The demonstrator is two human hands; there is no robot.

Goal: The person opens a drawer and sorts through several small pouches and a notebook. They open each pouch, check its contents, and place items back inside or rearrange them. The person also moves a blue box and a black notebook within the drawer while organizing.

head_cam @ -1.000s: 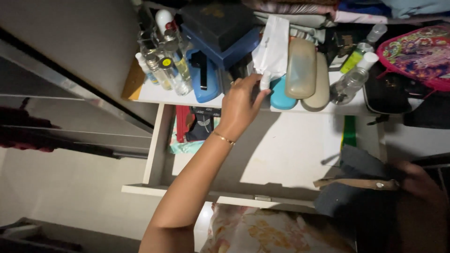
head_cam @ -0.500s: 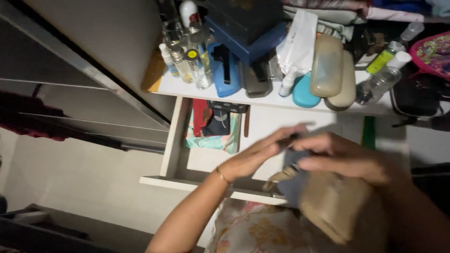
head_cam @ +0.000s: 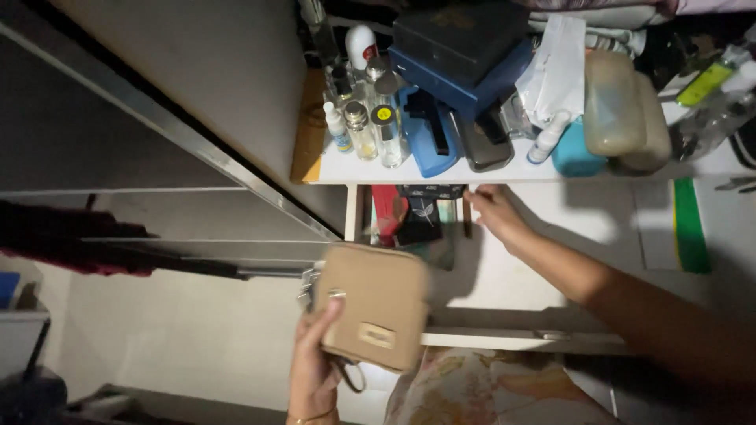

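Now the hands have come apart — half a second ago both were bunched together over the open white drawer (head_cam: 504, 275), and now each is doing its own thing. One white shelf (head_cam: 441, 169) runs across the top, and the one drawer sits pulled out just under it. On the shelf, two boxes are stacked, a black box (head_cam: 457, 27) on top of a blue box (head_cam: 465, 75). Beside them lie two long tan cases (head_cam: 622, 114), side by side and touching. The tan pouch (head_cam: 374, 305) was over on the right a moment ago, blurry and half hidden under the hands; it has moved to the left and is easy to see, held up in front of the drawer's left corner. The left hand (head_cam: 315, 370) grips that one pouch from below, thumb pressed on its front. The right hand (head_cam: 490, 211) has gone the other way — it is stretched into the back of the drawer, just under the shelf edge, fingers touching a thin dark stick (head_cam: 466, 216) there, but I cannot tell if they are closed on it. Next to it in the drawer is one small dark packet (head_cam: 417, 216) on some red and green cloth. Up on the shelf stand about five little clear bottles (head_cam: 366, 126) in a bunch, and one white dropper bottle (head_cam: 547, 135) leans near a teal case (head_cam: 573, 156).
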